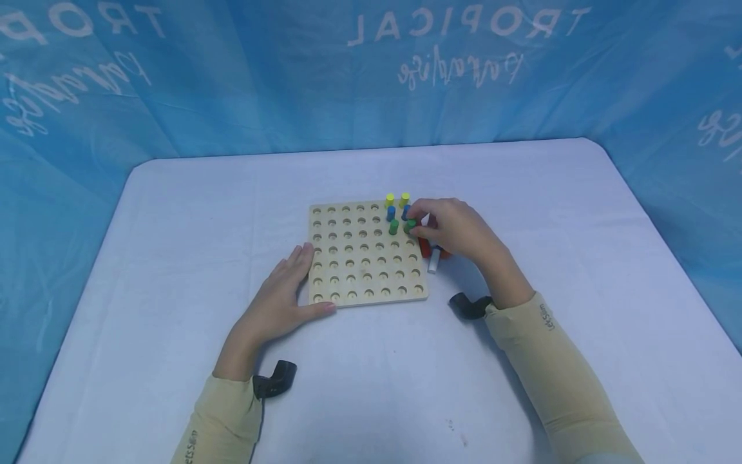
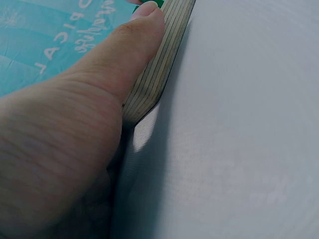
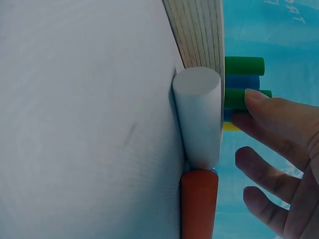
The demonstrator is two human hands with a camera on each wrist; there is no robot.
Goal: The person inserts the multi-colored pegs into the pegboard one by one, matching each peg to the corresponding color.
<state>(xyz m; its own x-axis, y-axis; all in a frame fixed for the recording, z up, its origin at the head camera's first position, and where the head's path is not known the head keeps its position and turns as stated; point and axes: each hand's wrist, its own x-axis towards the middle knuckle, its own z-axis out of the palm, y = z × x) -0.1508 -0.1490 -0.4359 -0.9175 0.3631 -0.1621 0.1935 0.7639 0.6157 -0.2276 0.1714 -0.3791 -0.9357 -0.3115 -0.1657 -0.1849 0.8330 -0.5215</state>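
Note:
A square wooden peg board [image 1: 356, 269] with rows of round holes lies on the table. My left hand [image 1: 277, 299] spreads around its near left corner, fingers along the left side and thumb at the front edge. At the board's right side my right hand [image 1: 458, 227] pinches a green peg [image 3: 235, 99] between thumb and forefinger; the peg stands upright on the board. Beside it stand another green peg [image 1: 393, 227], two blue pegs, one of them a blue peg [image 1: 391, 213] in plain sight, and two yellow pegs at the back, including a yellow peg [image 1: 390, 200].
Against the board's right edge lie a white peg [image 1: 433, 261] and a red peg [image 1: 425, 248], partly under my right hand. The white tablecloth [image 1: 359, 374] spreads around the board. A blue printed curtain [image 1: 301, 77] hangs behind the table. Each wrist carries a black camera mount [image 1: 277, 380].

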